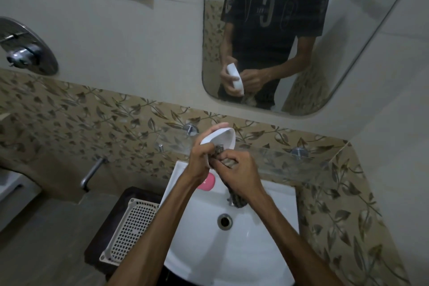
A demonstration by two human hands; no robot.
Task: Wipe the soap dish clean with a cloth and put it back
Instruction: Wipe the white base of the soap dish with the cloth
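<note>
glossy white soap dish (220,138), patterned cloth (219,154)

A pink oval bar of soap (206,182) lies on the back-left rim of the white ceramic washbasin (274,206).

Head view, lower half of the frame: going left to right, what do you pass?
Wall spout → white perforated basket → pink soap → basin drain → right-hand shelf bracket. The hands, soap dish and cloth overlap above the basin, so I leave them out.
</note>
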